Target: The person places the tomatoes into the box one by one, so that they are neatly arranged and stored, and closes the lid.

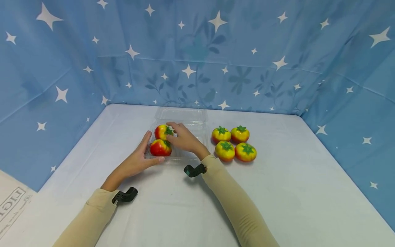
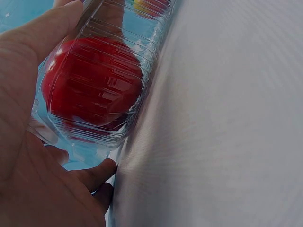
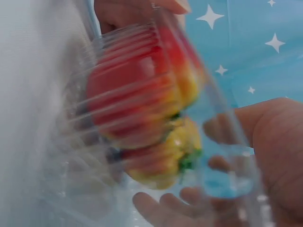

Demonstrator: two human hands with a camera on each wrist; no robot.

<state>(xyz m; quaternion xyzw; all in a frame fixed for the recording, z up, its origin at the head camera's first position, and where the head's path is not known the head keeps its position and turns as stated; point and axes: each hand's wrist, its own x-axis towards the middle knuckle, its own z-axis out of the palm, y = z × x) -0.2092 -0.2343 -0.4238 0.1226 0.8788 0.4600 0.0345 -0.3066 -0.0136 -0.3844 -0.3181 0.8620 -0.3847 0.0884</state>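
Note:
A clear plastic clamshell box (image 1: 185,158) lies on the white table with its lid (image 1: 182,114) folded back. Two red-and-yellow toy tomatoes (image 1: 160,148) sit in its left end, one behind the other. My left hand (image 1: 135,164) spans the near left corner, thumb along the front rim, fingers straight against the left side. Through the ribbed wall, the left wrist view shows the nearer tomato (image 2: 94,82). My right hand (image 1: 186,139) is over the box beside the rear tomato (image 1: 161,131). In the right wrist view its fingers (image 3: 154,208) are spread, apart from the fruit.
Several more toy tomatoes (image 1: 225,151) stand in a cluster on the table, right of the box. A blue star-patterned curtain (image 1: 197,61) encloses the back and sides. A printed pale sheet (image 1: 13,204) shows at the left edge.

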